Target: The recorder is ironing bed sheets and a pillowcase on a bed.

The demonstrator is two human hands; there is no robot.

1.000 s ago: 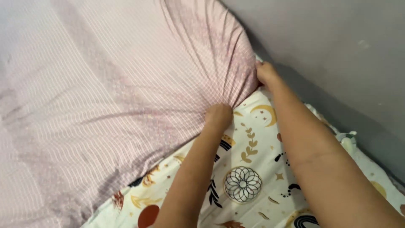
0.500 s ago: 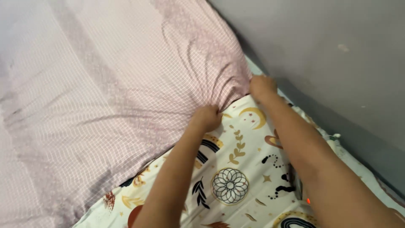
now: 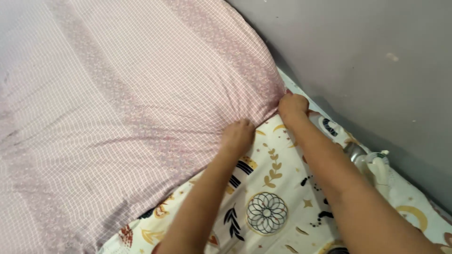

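A pink checked sheet (image 3: 122, 108) covers most of the bed, its corner reaching the wall. My left hand (image 3: 238, 135) grips the sheet's lower edge with fingers curled into the cloth. Close to the wall, my right hand (image 3: 293, 107) pinches the corner of the same sheet. Under both forearms lies a white printed sheet (image 3: 273, 197) with moons, leaves and a round flower pattern. The pink cloth lies fairly smooth, with light creases fanning out from the two hands.
A grey wall (image 3: 367, 61) runs along the right side, tight against the bed. A small white and dark object (image 3: 376, 164) sits in the gap by the wall, beside my right forearm.
The deep folds around the corner have flattened out as both hands pulled the pink sheet's corner down and toward the wall. The view shifted slightly.
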